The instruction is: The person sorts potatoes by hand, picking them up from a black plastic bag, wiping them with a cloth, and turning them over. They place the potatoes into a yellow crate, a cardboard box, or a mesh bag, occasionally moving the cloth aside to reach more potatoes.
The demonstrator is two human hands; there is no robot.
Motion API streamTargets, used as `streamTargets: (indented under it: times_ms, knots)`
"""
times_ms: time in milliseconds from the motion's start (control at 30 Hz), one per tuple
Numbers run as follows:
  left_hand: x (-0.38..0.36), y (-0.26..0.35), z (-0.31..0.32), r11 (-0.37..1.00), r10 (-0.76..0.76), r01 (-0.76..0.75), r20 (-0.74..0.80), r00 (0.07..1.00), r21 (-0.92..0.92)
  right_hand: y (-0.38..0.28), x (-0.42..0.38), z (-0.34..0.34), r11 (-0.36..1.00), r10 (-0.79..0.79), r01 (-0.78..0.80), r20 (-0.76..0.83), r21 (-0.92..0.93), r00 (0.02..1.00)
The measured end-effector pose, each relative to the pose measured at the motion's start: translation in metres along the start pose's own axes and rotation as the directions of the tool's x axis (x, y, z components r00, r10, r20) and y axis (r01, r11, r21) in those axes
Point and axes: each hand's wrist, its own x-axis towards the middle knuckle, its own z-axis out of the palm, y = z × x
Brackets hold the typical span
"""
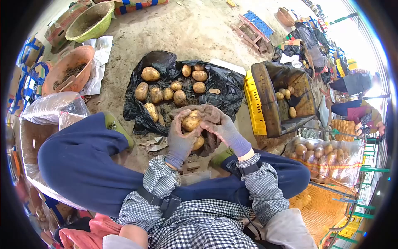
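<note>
Both hands wear dirty grey-purple gloves and meet in front of my lap. My left hand is closed around a yellow-brown potato. My right hand grips a muddy brown cloth, with its fingertips against the same potato. Just below the hands, a second potato shows against the cloth. Beyond them a black plastic sheet lies on the floor, with several potatoes on it, such as a large potato at its far left.
To the right, a yellow crate with a dark lining holds several potatoes. Behind it stands a clear bag of potatoes. An orange basin, a green basin and a plastic-lined box are at left. People are at far right.
</note>
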Motion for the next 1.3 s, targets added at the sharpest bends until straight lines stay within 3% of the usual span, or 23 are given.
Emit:
streamTargets:
  times_ms: [67, 133, 167, 200, 233, 333, 367, 400, 467, 533, 600, 667, 733, 800, 867, 900, 933, 1000, 1067, 1133, 1167, 1200, 1300]
  knots:
    - [-0.001, -0.003, 0.0, 0.998, -0.028, 0.029, 0.011, 1.0, -0.06, 0.004, 0.002, 0.005, 0.999, -0.041, 0.042, -0.065, 0.02, 0.997]
    - [-0.001, 0.001, 0.0, 0.991, -0.055, 0.057, 0.022, 0.998, -0.123, 0.01, 0.005, 0.003, 0.975, -0.049, 0.008, -0.182, -0.222, 0.982]
    - [-0.001, 0.003, 0.0, 0.951, -0.146, 0.152, 0.045, 0.988, -0.269, 0.015, 0.009, 0.002, 0.975, -0.049, 0.007, -0.184, -0.221, 0.982]
    - [-0.001, 0.005, 0.001, 0.881, -0.231, 0.244, 0.08, 0.97, -0.406, 0.02, 0.015, 0.002, 0.977, -0.167, 0.125, -0.252, -0.172, 0.953]
    - [-0.002, 0.005, 0.003, 0.881, -0.232, 0.246, 0.084, 0.969, -0.405, 0.024, 0.018, 0.0, 0.96, -0.276, 0.246, -0.325, -0.131, 0.904]
    - [0.0, 0.005, -0.001, 0.882, -0.18, 0.221, 0.136, 0.974, -0.416, 0.019, 0.014, -0.013, 0.964, -0.263, 0.255, -0.322, -0.067, 0.909]
    - [0.002, 0.005, -0.01, 0.621, -0.303, 0.458, 0.343, 0.889, -0.636, 0.017, 0.011, -0.016, 0.95, -0.307, 0.308, -0.29, -0.044, 0.906]
    - [0.006, 0.006, -0.016, 0.261, -0.324, 0.641, 0.56, 0.762, -0.722, 0.009, 0.008, -0.018, 0.95, -0.308, 0.309, -0.285, -0.044, 0.908]
    - [0.009, -0.002, -0.016, 0.238, -0.345, 0.623, 0.535, 0.772, -0.745, -0.011, -0.003, -0.02, 0.978, -0.192, 0.206, -0.232, 0.035, 0.954]
    - [0.012, -0.005, -0.019, 0.067, -0.243, 0.639, 0.608, 0.756, -0.767, -0.03, -0.016, -0.019, 0.983, -0.184, 0.185, -0.16, -0.006, 0.97]
    - [0.011, -0.008, -0.017, 0.065, -0.255, 0.655, 0.623, 0.74, -0.752, -0.042, -0.027, -0.017, 0.968, -0.094, 0.082, -0.039, -0.236, 0.995]
    - [0.01, -0.01, -0.013, 0.058, -0.268, 0.673, 0.638, 0.722, -0.737, -0.034, -0.03, -0.023, 0.975, -0.072, 0.06, -0.05, -0.216, 0.996]
    - [0.009, -0.009, -0.011, -0.018, -0.202, 0.748, 0.735, 0.648, -0.664, -0.047, -0.031, -0.012, 0.952, 0.014, 0.015, 0.091, -0.307, 0.996]
    - [0.008, -0.007, -0.011, 0.065, -0.199, 0.759, 0.737, 0.646, -0.648, -0.035, -0.029, -0.023, 0.946, -0.01, 0.042, 0.1, -0.323, 0.995]
    - [0.006, 0.013, -0.007, 0.371, -0.218, 0.718, 0.696, 0.684, -0.589, -0.019, -0.027, -0.032, 0.989, -0.001, 0.021, 0.135, -0.147, 0.991]
    - [-0.001, 0.004, -0.004, 0.741, -0.015, 0.402, 0.585, 0.811, -0.538, -0.022, -0.026, -0.025, 0.989, 0.036, -0.015, 0.142, -0.144, 0.989]
    - [-0.007, 0.0, -0.001, 0.929, 0.189, -0.018, 0.433, 0.881, -0.37, -0.026, -0.026, -0.018, 0.988, 0.072, -0.051, 0.149, -0.142, 0.986]
    - [-0.005, -0.002, -0.012, 0.739, -0.193, 0.508, 0.584, 0.789, -0.443, -0.03, -0.028, -0.003, 0.867, -0.01, 0.032, 0.047, -0.498, 0.999]
    - [-0.006, 0.003, -0.014, 0.546, -0.342, 0.717, 0.666, 0.663, -0.433, -0.025, -0.026, -0.001, 0.883, 0.003, 0.012, 0.031, -0.47, 1.0]
    - [-0.008, 0.011, -0.015, 0.223, -0.332, 0.815, 0.745, 0.579, -0.534, 0.003, -0.014, -0.015, 0.911, -0.149, 0.108, -0.075, -0.397, 0.986]
    - [-0.009, 0.021, -0.012, 0.194, -0.366, 0.818, 0.733, 0.573, -0.542, 0.013, -0.007, -0.024, 0.957, -0.204, 0.186, -0.059, -0.225, 0.977]
    - [-0.009, 0.02, -0.011, 0.197, -0.366, 0.817, 0.732, 0.574, -0.542, 0.013, -0.006, -0.025, 0.956, -0.206, 0.188, -0.058, -0.224, 0.977]
    - [-0.008, 0.019, -0.008, 0.219, -0.332, 0.77, 0.697, 0.636, -0.599, 0.004, -0.006, -0.025, 0.98, -0.178, 0.192, -0.212, 0.049, 0.961]
